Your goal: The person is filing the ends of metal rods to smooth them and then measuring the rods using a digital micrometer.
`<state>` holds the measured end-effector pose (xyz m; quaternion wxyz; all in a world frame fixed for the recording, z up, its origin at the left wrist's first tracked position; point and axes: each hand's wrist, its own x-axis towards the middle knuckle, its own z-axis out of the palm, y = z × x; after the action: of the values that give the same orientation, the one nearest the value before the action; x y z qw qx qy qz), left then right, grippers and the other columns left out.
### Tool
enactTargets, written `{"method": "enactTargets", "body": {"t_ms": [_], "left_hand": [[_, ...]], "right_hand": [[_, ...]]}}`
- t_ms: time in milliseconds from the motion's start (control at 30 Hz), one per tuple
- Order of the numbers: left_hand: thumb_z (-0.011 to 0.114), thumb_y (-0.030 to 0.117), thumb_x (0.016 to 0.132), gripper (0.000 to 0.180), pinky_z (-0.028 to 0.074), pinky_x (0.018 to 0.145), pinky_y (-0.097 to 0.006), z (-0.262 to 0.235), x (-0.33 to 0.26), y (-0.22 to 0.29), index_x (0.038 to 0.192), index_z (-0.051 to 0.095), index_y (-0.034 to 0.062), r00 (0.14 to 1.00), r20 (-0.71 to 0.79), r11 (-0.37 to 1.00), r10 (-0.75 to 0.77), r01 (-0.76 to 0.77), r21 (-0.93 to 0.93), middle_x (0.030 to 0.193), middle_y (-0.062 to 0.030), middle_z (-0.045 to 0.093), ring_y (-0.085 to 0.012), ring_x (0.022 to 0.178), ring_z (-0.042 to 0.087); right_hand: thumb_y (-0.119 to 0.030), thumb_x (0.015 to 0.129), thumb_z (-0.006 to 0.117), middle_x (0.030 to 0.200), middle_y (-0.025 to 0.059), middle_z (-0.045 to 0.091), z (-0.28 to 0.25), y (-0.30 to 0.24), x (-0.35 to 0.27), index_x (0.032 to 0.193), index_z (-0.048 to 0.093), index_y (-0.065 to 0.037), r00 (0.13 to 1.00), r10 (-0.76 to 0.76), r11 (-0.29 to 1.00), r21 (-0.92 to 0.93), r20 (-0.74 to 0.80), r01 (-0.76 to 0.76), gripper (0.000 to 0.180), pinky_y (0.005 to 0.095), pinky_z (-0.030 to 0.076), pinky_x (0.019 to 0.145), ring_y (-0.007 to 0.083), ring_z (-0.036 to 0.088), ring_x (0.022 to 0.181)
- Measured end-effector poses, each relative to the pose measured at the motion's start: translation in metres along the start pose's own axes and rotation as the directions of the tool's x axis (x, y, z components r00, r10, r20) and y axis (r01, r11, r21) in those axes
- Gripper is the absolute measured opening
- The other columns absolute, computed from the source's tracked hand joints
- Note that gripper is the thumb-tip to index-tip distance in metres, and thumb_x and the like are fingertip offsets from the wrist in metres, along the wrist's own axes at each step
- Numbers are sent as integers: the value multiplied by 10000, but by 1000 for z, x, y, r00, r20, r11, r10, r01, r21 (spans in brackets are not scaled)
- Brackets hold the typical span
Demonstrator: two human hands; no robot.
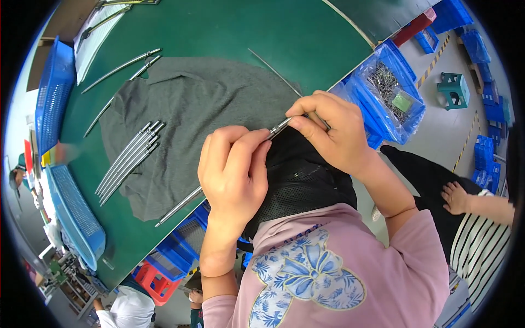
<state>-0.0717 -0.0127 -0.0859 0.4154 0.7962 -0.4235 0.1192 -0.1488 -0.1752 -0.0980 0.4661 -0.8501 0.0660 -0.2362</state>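
Note:
A slim silver metal rod point(179, 207) with a stepped end slants across in front of me. My left hand point(232, 169) is closed around it, thumb and fingers pinching near its upper end. At that end, my right hand point(333, 131) pinches the stepped tip between thumb and forefinger. A thinner, darker rod point(273, 71) runs from the green table to my right hand; whether the fingers hold it is hidden. Under my hands lies a dark grey-green cloth point(186, 95). Several similar rods point(128, 164) lie side by side on it, left of my left hand.
Two more rods point(117, 70) lie at the cloth's far left edge on the green table point(219, 27). Blue baskets point(76, 210) line the left side. At right stands a blue bin point(413, 112) of small metal parts in plastic. Another person's hand point(455, 198) is at far right.

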Motion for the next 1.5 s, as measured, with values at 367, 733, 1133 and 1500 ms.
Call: {"method": "enactTargets", "body": {"t_ms": [367,733,1133,1500], "left_hand": [[717,-8,658,225,423,558,-320,-1,2,-3,871,672,47,996,60,990,68,-75,123,778,-49,560,-217,645,515],[722,-10,638,248,422,551,-317,0,4,-4,877,680,41,994,37,985,101,-105,135,779,-46,560,-211,654,514],[733,-8,635,238,419,548,-318,5,0,-4,861,677,38,998,-5,991,69,-68,117,784,-51,559,-217,646,508],[707,-33,604,243,450,576,-324,9,1,-1,839,669,19,997,-45,996,61,-58,71,804,-63,579,-230,662,538]], "right_hand": [[-9,867,538,893,121,666,-10,-12,-22,1135,609,-44,997,66,998,-21,-50,-67,279,300,476,551,235,625,618],[45,743,568,539,38,525,13,-2,-48,1092,670,-60,975,-196,961,-219,-108,169,379,316,368,425,201,504,427],[89,652,580,502,-2,363,16,-6,-53,1133,654,-28,956,-289,898,-361,-49,253,501,300,299,391,155,356,383],[82,602,575,517,8,438,15,-14,-34,1075,683,-26,950,-313,835,-475,3,277,497,299,315,403,168,402,396]]}}
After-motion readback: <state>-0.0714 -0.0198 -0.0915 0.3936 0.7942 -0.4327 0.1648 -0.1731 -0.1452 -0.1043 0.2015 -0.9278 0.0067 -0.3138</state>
